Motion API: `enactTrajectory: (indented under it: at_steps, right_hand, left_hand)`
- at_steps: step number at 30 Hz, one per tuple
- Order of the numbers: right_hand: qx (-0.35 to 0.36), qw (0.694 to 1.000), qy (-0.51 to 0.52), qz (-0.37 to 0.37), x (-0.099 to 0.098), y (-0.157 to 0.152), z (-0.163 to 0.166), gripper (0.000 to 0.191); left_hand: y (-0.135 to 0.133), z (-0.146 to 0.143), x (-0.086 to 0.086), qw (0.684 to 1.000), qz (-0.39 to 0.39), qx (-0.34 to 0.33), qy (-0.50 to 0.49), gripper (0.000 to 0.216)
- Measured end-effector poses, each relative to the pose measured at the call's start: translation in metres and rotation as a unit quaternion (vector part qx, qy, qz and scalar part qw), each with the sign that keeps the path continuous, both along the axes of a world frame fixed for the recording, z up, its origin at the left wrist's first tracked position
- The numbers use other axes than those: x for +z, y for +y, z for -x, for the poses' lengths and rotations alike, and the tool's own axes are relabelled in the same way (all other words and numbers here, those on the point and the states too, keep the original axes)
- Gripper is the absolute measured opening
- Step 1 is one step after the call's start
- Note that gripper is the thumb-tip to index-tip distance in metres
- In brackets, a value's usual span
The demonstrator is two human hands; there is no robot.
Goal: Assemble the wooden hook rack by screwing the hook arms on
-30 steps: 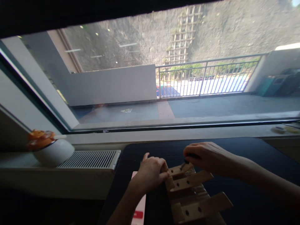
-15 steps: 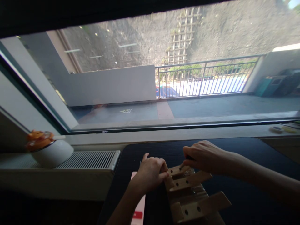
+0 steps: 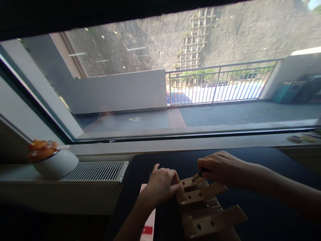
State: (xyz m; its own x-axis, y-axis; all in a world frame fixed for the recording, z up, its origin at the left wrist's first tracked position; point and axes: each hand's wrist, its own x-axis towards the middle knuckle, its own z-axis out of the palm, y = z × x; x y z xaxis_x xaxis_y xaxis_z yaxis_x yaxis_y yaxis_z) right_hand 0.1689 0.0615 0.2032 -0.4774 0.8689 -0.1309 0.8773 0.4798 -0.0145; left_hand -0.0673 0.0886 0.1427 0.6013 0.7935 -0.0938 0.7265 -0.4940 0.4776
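A wooden frame (image 3: pixel 185 214) with several flat wooden slats across it lies at the table's front. Each slat shows dark round holes; one slat (image 3: pixel 218 223) is nearest me. My left hand (image 3: pixel 163 182) is closed on the far-left corner of the frame, thumb and fingers pinching the end of the farthest slat (image 3: pixel 187 182). In my closed right hand (image 3: pixel 220 167) is a screwdriver (image 3: pixel 200 173), its dark handle mostly hidden by the fingers. The metal shaft slants down to the farthest slat, its tip at a hole.
The dark table (image 3: pixel 250 197) stands against a window sill (image 3: pixel 175 142). A pink-and-white card or booklet (image 3: pixel 149 221) lies under my left forearm. Left of the table, a white pot with an orange top (image 3: pixel 56 162) sits on a vented ledge (image 3: pixel 97 170).
My right hand has turned and shifted slightly right, so more of the screwdriver's dark handle shows. My left hand and the wooden frame stay where they were.
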Motion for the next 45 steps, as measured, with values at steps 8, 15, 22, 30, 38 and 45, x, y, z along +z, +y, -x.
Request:
enactTrajectory:
  at_steps: [8, 15, 22, 30, 38, 45]
  right_hand:
    - [-0.036, 0.999, 0.006, -0.009, -0.006, 0.001, -0.007, 0.016]
    - [-0.017, 0.999, 0.032, 0.003, -0.001, 0.001, -0.01, 0.014]
    - [-0.023, 1.0, 0.006, -0.011, -0.002, 0.004, 0.003, 0.01]
    - [0.021, 0.999, -0.009, -0.028, -0.002, 0.01, 0.029, 0.012]
    - [0.03, 0.999, 0.008, -0.015, 0.002, 0.013, 0.029, 0.015]
    - [0.022, 1.0, 0.015, -0.002, -0.006, 0.002, 0.009, 0.017]
  left_hand:
    - [0.001, 0.0, 0.001, 1.0, 0.003, 0.0, 0.002, 0.01]
    - [0.001, 0.0, 0.0, 1.0, 0.001, -0.002, -0.004, 0.01]
    - [0.001, -0.001, -0.001, 1.0, -0.001, -0.004, 0.002, 0.012]
    - [0.001, -0.001, 0.0, 1.0, -0.007, -0.003, -0.001, 0.009]
    - [0.0, 0.0, -0.003, 1.0, -0.012, -0.003, -0.003, 0.008]
    - [0.015, -0.001, -0.017, 0.998, 0.031, -0.018, -0.042, 0.04]
